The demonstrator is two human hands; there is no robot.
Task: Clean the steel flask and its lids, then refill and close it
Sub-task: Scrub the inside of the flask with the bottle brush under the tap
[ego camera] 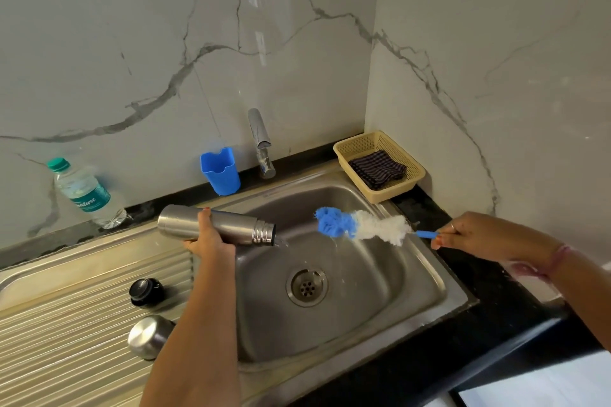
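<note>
We hold the flask (pixel 211 225) on its side over the sink (pixel 420 277), left hand (pixel 208 239) wrapped round its body, open mouth tipped right and dribbling water. Our right hand (pixel 463 235) pinches the handle of a brush (pixel 360 225), clear of the flask. The black lid (pixel 145 291) and steel cap (pixel 148 335) sit on the drainboard (pixel 66 324).

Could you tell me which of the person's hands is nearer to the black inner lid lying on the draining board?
Left. The left hand, gripping the flask, is just above and right of the black inner lid; the right hand is across the sink.
</note>
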